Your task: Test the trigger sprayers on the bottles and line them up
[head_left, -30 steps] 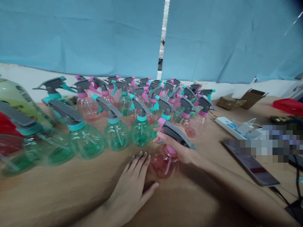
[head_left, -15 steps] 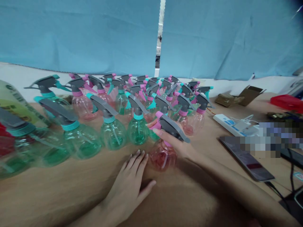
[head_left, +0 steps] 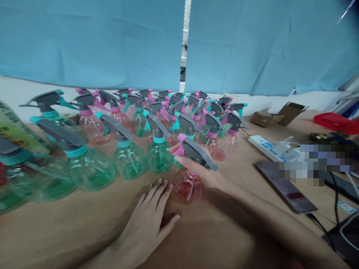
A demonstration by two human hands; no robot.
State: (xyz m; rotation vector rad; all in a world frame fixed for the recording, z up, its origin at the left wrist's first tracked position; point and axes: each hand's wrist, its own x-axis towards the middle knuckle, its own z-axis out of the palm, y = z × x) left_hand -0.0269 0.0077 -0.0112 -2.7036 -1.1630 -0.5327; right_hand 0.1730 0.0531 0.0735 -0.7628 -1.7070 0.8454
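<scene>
My right hand [head_left: 206, 172] is closed around the neck of a pink spray bottle [head_left: 188, 188] with a grey and pink trigger head. The bottle stands upright at the near side of the group. My left hand [head_left: 153, 209] lies flat on the wooden table [head_left: 92, 220], palm down and fingers spread, just left of that bottle. Closest beyond the left fingertips are a green spray bottle [head_left: 159, 157] and another green spray bottle [head_left: 129, 162]. Part of the right hand's fingers is hidden behind the pink bottle's head.
Several more pink and green spray bottles crowd the table behind and to the left. On the right lie a white power strip [head_left: 266, 147], a phone [head_left: 286, 186] with a cable, an open cardboard box [head_left: 291, 113] and a red item [head_left: 336, 123]. A blue cloth [head_left: 98, 45] hangs behind.
The whole view has shifted slightly, so everything appears a little farther left. Both hands keep their places, the right one still on the pink spray bottle.
</scene>
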